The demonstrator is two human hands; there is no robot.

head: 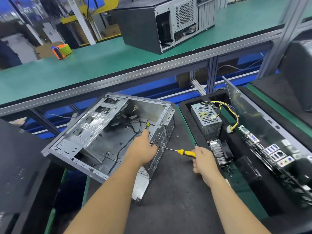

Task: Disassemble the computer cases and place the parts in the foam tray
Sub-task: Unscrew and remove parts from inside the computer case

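Right hand [203,162] grips screwdriver [183,152]; left hand [143,150] grips case [108,132].

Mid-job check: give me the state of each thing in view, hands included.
Computer case: on its side, side panel off, mostly gutted, cables inside.
Left hand: gripping the case's rear edge.
Right hand: holding the screwdriver, tip at the rear panel.
Power supply: in the foam tray.
Heatsink: in the tray.
Motherboard: in the tray, on edge.
Second case: closed, on the shelf.

Both bare forearms reach forward from the lower edge, the left hand [143,149] lying palm down with fingers curled over an edge ahead, the right hand [203,160] closed round a handle, knuckles up, wrists apart.
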